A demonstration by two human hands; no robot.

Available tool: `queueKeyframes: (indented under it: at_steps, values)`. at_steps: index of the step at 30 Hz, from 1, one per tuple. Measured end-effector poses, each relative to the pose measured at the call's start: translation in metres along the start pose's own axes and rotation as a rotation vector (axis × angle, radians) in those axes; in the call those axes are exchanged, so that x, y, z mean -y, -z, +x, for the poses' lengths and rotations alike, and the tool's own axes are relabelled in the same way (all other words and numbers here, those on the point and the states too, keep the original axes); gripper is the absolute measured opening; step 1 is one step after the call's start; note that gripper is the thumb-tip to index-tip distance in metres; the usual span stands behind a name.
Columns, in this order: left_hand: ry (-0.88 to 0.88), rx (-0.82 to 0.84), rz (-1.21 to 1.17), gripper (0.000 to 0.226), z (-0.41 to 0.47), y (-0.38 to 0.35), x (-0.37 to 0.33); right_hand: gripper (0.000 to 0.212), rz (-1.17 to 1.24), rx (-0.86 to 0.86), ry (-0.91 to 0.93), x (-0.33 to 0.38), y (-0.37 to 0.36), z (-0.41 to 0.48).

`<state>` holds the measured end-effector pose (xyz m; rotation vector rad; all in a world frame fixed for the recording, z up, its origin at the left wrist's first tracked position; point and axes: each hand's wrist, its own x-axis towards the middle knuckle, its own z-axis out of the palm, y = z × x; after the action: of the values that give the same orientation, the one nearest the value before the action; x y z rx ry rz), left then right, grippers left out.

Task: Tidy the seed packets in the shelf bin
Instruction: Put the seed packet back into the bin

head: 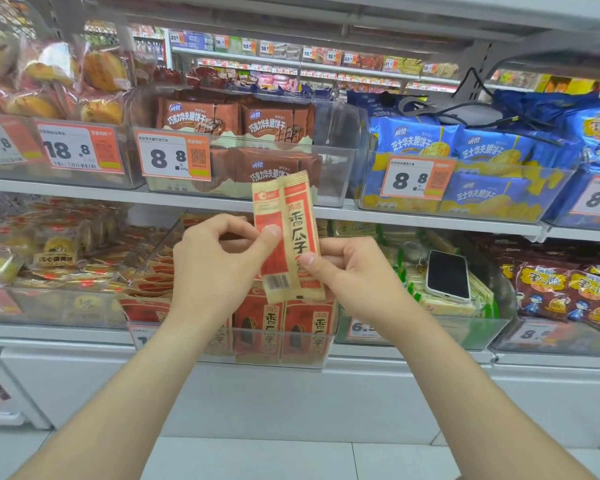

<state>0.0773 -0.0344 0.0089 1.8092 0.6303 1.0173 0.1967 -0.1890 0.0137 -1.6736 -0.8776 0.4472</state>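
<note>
Two hands, centre frame, both forearms reaching up from the lower corners. Held seed packets [298, 223]: looks like two, side by side and upright, one back-out with barcode, one front-out; could be a single folded one, the seam is hard to read. Left hand [215, 258] pinches the left edge, thumb flat on the face, other fingers curled behind. Right hand [354, 268] pinches the lower right part, thumb on the front. The packets stick up well above both grips. Directly below, lower centre, is the clear shelf bin [328, 348] with three upright packets [257, 330] visible along its front, one half hidden by the left forearm. One phone [447, 275] lies on green packs, right of centre.
</note>
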Motion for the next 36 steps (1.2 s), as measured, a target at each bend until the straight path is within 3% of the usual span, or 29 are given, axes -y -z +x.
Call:
queueKeyframes:
  at_steps: [4, 10, 20, 23, 30, 36]
  values:
    - [-0.008, 0.216, 0.122, 0.036, -0.01, -0.005, 0.001, 0.021, -0.035, -0.146, 0.046, -0.006, -0.002, 0.006]
    - [-0.015, 0.333, 0.133, 0.037, -0.01, -0.006, -0.002, 0.017, -0.05, -0.304, 0.095, -0.001, -0.006, 0.003]
    - [0.02, 0.334, 0.159, 0.014, -0.008, -0.01, 0.0, 0.023, -0.221, -0.375, 0.147, -0.003, -0.013, 0.002]
    - [0.032, 0.397, 0.136, 0.003, -0.006, -0.008, -0.001, 0.022, -0.24, -0.371, 0.145, -0.003, -0.014, 0.003]
    - [0.027, 0.473, 0.052, 0.015, 0.001, -0.002, -0.001, 0.014, -0.035, -0.305, 0.051, -0.006, -0.011, 0.007]
    - [0.09, 0.473, -0.034, 0.007, 0.002, -0.002, 0.002, 0.022, 0.134, -0.109, 0.059, 0.003, -0.008, 0.0]
